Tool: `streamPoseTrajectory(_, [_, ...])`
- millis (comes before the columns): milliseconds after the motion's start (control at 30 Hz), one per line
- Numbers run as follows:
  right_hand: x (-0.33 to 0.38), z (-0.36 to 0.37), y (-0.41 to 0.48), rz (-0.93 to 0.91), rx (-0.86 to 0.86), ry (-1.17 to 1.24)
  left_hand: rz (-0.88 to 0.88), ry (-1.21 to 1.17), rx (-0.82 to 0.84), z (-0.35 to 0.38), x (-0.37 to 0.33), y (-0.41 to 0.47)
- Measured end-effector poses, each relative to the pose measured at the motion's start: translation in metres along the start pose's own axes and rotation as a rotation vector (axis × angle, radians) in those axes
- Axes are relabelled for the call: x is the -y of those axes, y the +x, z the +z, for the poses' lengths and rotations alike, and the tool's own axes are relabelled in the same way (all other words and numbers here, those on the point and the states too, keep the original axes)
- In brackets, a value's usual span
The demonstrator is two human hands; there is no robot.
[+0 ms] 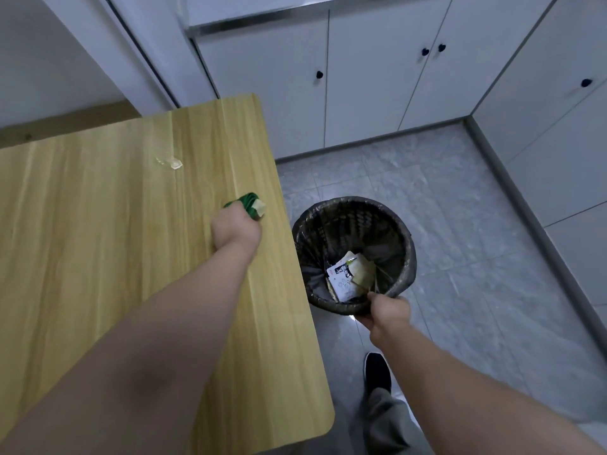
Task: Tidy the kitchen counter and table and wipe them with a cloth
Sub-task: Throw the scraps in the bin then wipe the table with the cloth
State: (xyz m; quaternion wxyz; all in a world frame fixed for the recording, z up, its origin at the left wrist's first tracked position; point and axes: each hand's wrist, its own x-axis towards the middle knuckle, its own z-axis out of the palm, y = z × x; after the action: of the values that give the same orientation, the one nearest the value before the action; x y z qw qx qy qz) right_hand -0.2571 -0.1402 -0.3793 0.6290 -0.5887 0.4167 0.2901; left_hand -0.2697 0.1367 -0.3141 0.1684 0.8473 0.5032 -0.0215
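1. Head view looks down on a wooden table (115, 257) filling the left side, with grey floor tiles (476, 241) to the right and white cabinets (361, 77) at 12 o'clock.
2. The left hand (236, 229) rests near the table's right edge, knuckles up and fingers curled shut around a green cloth (249, 205); the cloth sticks out at the hand's 1 o'clock, with a pale patch at its tip, and touches the wood; I judge it is bunched this way so it can push scraps along.
3. The right hand (387, 311) grips the near rim of a dark bin (354, 254), at the bin's 6 o'clock; the thumb lies over the rim and the other fingers seem to wrap beneath it, though they are mostly hidden.
4. The bin sits just beside the table's right edge, at the cloth's 4 o'clock, its mouth below the tabletop; whether it stands on the tiles or is lifted, I cannot tell; held there, it looks ready to catch whatever gets swept off the edge.
5. Papers and wrappers (348, 274) already lie in the bin's bottom; so some tidying looks done.
6. A small wet spot or clear scrap (170, 163) lies on the table at the cloth's 11 o'clock, well apart from it; I would guess it gets wiped next.
7. A black shoe (377, 372) stands on the tiles at the bin's 6 o'clock, close to the table.
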Motion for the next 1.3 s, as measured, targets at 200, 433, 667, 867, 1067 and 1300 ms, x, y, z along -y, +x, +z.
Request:
streamPoseTrajectory(200, [-0.001,-0.001,0.008,0.017,-0.015,-0.036,0.294,0.037,0.139,0.03,-0.058,-0.055])
streamPoseTrajectory(433, [0.001,-0.009,0.004,0.022,-0.011,-0.03,0.444,-0.045,0.334,0.035,-0.091,-0.109])
streamPoseTrajectory(667, [0.002,-0.015,0.002,0.027,0.004,-0.018,0.46,-0.106,0.177,0.018,-0.087,-0.112])
streamPoseTrajectory(867, [0.004,-0.007,-0.007,0.028,-0.013,0.053,0.271,-0.11,0.083,-0.012,-0.042,-0.099])
streamPoseTrajectory(1067, [0.017,0.003,-0.002,0.026,-0.012,0.056,0.076,-0.05,0.0,-0.04,0.018,-0.09])
streamPoseTrajectory(1300, [0.042,0.025,0.026,0.012,0.031,-0.07,-0.23,0.025,-0.075,-0.062,0.069,-0.076])
